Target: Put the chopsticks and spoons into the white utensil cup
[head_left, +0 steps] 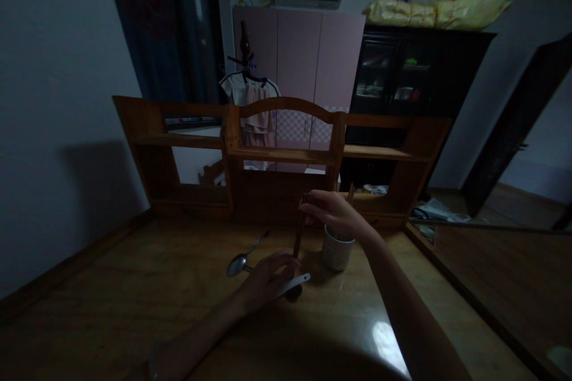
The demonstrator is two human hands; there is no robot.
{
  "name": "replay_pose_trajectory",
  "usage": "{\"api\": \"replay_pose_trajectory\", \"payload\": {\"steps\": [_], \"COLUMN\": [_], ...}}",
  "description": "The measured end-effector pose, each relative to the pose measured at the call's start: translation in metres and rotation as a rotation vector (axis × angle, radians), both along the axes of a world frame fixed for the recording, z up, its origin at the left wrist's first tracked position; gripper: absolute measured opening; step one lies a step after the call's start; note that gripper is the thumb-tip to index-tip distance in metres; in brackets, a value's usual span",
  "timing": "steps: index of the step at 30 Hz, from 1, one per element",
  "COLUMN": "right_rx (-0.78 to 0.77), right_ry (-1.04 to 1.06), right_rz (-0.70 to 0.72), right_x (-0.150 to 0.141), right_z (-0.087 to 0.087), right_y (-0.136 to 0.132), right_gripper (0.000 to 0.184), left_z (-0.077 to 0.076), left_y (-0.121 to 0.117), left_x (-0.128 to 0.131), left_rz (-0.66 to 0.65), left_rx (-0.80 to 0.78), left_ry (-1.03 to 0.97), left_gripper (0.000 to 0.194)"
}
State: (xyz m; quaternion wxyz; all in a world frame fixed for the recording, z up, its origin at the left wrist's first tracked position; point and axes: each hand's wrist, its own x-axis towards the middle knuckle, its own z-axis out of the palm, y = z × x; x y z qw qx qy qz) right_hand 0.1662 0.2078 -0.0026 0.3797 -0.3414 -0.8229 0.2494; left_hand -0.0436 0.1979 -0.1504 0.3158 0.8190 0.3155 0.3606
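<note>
My right hand (330, 211) pinches the upper end of dark brown chopsticks (298, 235), which stand nearly upright above the table. Around their lower end close the fingers of my left hand (270, 274). A white handle with a hole in its tip (298, 281) sticks out beneath my left hand; its other end is hidden. Just under that handle is a small dark round thing (294, 293) that I cannot make out. Left of my hand lies a metal spoon (238, 264). Behind my right wrist stands a white perforated holder (336, 253) with chopsticks in it.
A wooden desk (179, 274) lies under my hands, with a low wooden shelf unit (281, 158) along its back. A white wall (58, 131) borders it on the left, and a raised wooden edge (465, 292) runs along the right. The room is dim.
</note>
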Motion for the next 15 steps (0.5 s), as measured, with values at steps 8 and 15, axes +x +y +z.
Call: {"api": "replay_pose_trajectory", "payload": {"steps": [8,15], "right_rx": [-0.002,-0.010], "right_ry": [0.010,0.049], "right_rz": [-0.033,-0.044], "right_x": [-0.0039,-0.0048], "right_z": [0.0015,-0.0015], "right_y": [-0.0011,0.0015], "right_gripper": [0.024,0.028], "left_z": [0.0008,0.0016], "left_y": [-0.0012,-0.0021], "left_x": [-0.0017,-0.0020], "left_rz": [0.008,0.013], "left_rx": [0.011,0.001], "left_ry": [-0.012,0.013], "left_gripper": [0.030,0.034]}}
